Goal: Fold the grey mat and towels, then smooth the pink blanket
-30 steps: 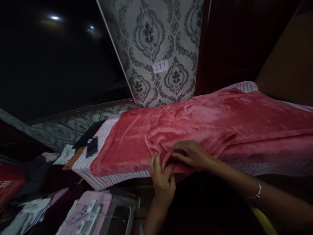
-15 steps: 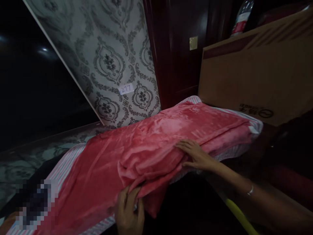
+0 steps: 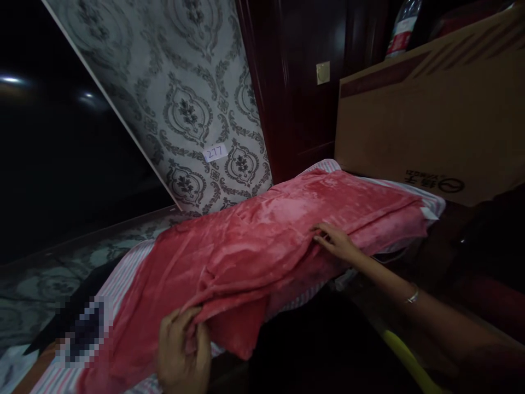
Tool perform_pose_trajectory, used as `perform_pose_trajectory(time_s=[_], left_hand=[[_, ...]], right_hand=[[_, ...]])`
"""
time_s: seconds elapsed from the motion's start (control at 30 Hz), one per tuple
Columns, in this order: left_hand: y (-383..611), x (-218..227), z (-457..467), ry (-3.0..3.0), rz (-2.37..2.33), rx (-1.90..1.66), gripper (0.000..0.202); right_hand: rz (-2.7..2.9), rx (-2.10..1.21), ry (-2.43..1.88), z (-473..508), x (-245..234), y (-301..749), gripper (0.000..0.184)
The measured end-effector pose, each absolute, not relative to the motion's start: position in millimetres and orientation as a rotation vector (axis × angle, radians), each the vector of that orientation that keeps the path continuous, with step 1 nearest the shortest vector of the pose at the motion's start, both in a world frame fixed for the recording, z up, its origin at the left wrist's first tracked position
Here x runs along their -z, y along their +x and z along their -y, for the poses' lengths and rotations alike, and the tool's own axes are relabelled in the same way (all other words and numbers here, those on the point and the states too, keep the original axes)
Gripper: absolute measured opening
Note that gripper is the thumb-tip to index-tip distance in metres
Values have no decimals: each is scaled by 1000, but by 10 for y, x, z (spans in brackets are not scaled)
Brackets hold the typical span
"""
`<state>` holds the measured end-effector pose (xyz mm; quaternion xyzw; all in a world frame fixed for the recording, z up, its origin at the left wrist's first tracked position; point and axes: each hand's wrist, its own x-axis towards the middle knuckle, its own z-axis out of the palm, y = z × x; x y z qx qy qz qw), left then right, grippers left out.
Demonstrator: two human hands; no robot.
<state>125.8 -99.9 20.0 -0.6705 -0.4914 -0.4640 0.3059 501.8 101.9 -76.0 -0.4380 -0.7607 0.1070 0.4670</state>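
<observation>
A red plush blanket (image 3: 262, 235) lies spread over a long surface covered by a striped cloth (image 3: 118, 290). At the near edge, my left hand (image 3: 184, 350) pinches a fold of the blanket, and a corner hangs down just to its right. Farther right, my right hand (image 3: 334, 241) is closed on the blanket's raised edge, its thumb and fingers drawn together. Between both hands runs a long fold. A silver bracelet (image 3: 412, 294) circles my right wrist.
A large cardboard box (image 3: 426, 120) stands at the back right, with a plastic bottle (image 3: 402, 33) at its upper edge. Behind the blanket are patterned wallpaper (image 3: 188, 109), a dark red door (image 3: 299, 109) and a big dark screen (image 3: 61, 137). A yellow-green strip (image 3: 406, 355) shows at lower right.
My left hand has moved left and down, pulling the blanket's edge with it. My right hand has shifted right and curled from lying flat to gripping the edge. The bunched folds are straighter.
</observation>
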Motion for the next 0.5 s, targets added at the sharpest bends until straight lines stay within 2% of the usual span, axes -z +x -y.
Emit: perform_pose_trajectory(time_s=[0.1, 0.23, 0.4, 0.5], left_hand=[[1233, -236, 1041, -1784, 1297, 1202, 9], [1225, -241, 1087, -1804, 1287, 1207, 9], [1232, -219, 1135, -1731, 1371, 1211, 31], [1217, -213, 1165, -1746, 1382, 1145, 30]], right_hand=[[1938, -367, -1047, -858, 759, 4944, 42], [1881, -471, -1205, -599, 1004, 4844, 55], [1654, -675, -1247, -433, 1367, 4643, 71], [1475, -778, -1150, -396, 1403, 4512, 76]])
